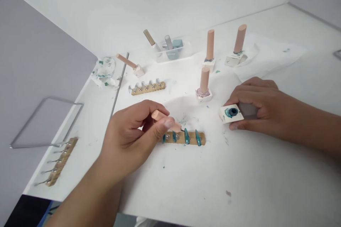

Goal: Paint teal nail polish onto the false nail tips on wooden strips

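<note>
My left hand (133,131) pinches a peach-coloured brush cap (165,120) between thumb and fingers, closed tight on it. The cap's lower end sits just over the left part of a wooden nail-tip holder (201,139) lying on the white table (239,184). The holder carries false nail tips (186,136) coated in teal; I cannot see the bristles clearly.

My right hand (255,106) is wrapped around an open white polish bottle (230,113), fingers closed on its body, tilted so its teal-stained mouth faces me. It rests on the table, near the holder's right end but apart from it.

Behind: a capped bottle (204,87) stands upright between my hands, two more capped bottles (210,51) (238,48) farther back. A second holder with bare tips (147,87) lies to the left of those, a tipped-over bottle (130,64) beside it, and a teal-smeared crumpled tissue (105,71). A clear tray (173,51) holds more bottles. A third holder (60,161) lies at the table's left edge.
</note>
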`<control>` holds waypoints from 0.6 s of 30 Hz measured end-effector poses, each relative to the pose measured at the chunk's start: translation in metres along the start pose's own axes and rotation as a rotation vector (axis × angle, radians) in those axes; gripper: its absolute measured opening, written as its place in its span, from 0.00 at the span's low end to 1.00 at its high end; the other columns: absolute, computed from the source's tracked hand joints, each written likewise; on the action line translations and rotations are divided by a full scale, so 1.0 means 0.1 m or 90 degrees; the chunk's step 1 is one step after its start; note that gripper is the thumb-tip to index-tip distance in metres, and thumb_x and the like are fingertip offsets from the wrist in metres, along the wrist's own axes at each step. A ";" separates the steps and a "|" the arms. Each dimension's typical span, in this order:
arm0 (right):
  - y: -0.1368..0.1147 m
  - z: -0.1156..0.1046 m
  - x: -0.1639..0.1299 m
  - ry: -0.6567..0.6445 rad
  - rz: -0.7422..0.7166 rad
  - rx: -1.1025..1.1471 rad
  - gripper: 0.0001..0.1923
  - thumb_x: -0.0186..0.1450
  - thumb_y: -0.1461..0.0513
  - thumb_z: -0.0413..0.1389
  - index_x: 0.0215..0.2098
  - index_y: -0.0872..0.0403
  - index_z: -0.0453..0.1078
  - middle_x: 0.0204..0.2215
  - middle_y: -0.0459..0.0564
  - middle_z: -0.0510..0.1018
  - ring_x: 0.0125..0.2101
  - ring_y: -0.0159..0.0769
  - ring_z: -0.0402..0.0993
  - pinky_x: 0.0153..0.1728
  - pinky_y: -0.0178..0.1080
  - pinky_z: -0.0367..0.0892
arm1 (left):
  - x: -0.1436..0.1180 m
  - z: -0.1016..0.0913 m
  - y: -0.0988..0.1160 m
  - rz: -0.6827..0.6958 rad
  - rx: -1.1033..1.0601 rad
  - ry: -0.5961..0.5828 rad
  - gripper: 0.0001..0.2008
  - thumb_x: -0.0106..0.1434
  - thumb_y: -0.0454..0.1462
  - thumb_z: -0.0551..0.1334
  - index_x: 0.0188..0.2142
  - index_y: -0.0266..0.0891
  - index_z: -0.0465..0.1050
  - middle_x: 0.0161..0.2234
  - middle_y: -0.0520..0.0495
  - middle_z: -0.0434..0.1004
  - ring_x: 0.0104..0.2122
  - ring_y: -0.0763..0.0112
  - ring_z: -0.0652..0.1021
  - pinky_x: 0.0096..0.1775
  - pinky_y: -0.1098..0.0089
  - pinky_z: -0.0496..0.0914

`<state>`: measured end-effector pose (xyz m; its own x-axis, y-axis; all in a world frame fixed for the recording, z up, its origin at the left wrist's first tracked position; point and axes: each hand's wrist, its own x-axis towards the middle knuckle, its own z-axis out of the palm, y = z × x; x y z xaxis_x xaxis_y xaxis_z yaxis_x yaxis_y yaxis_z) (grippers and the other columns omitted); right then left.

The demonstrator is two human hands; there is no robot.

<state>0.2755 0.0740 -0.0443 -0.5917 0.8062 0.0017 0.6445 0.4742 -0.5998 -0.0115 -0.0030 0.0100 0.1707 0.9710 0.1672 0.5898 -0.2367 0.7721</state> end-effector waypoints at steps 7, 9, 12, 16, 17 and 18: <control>0.01 0.00 0.00 -0.005 0.002 -0.009 0.16 0.60 0.44 0.60 0.32 0.45 0.72 0.32 0.47 0.78 0.46 0.53 0.65 0.55 0.58 0.50 | 0.01 0.00 0.02 -0.025 -0.059 -0.088 0.07 0.67 0.40 0.64 0.33 0.41 0.76 0.25 0.49 0.82 0.23 0.73 0.75 0.24 0.73 0.67; 0.02 0.00 0.00 -0.003 0.004 -0.009 0.16 0.59 0.43 0.60 0.32 0.45 0.72 0.32 0.48 0.78 0.46 0.54 0.65 0.55 0.58 0.50 | 0.01 0.02 0.00 -0.024 -0.039 -0.003 0.07 0.67 0.39 0.64 0.32 0.41 0.76 0.24 0.52 0.80 0.21 0.76 0.71 0.22 0.74 0.65; 0.03 0.01 0.00 0.004 0.002 0.003 0.16 0.58 0.43 0.61 0.31 0.45 0.71 0.32 0.48 0.78 0.46 0.55 0.65 0.54 0.58 0.51 | 0.01 0.02 0.00 -0.021 -0.053 0.080 0.06 0.66 0.39 0.65 0.31 0.42 0.76 0.25 0.54 0.81 0.20 0.79 0.68 0.21 0.75 0.63; 0.04 0.01 0.00 0.004 -0.003 0.000 0.15 0.58 0.44 0.62 0.32 0.44 0.72 0.32 0.47 0.78 0.45 0.55 0.66 0.52 0.56 0.52 | -0.01 0.01 0.01 -0.042 -0.119 -0.044 0.06 0.66 0.40 0.65 0.34 0.42 0.76 0.27 0.51 0.84 0.24 0.73 0.77 0.25 0.74 0.69; 0.04 0.01 0.00 0.003 -0.002 -0.003 0.15 0.58 0.44 0.62 0.32 0.44 0.72 0.32 0.47 0.78 0.45 0.54 0.66 0.52 0.55 0.52 | -0.02 0.02 0.01 -0.051 -0.112 -0.066 0.06 0.66 0.40 0.65 0.35 0.42 0.76 0.27 0.50 0.84 0.25 0.73 0.78 0.26 0.73 0.70; 0.03 0.01 0.00 0.003 -0.001 -0.006 0.15 0.58 0.45 0.62 0.32 0.45 0.72 0.32 0.47 0.78 0.45 0.54 0.65 0.52 0.55 0.52 | -0.02 0.02 0.01 -0.056 -0.093 -0.059 0.06 0.66 0.40 0.65 0.35 0.41 0.76 0.27 0.50 0.83 0.25 0.73 0.78 0.25 0.74 0.69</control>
<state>0.2773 0.0748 -0.0475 -0.5902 0.8072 0.0059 0.6487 0.4786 -0.5917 -0.0096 -0.0048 0.0092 0.1999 0.9789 0.0426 0.4863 -0.1369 0.8630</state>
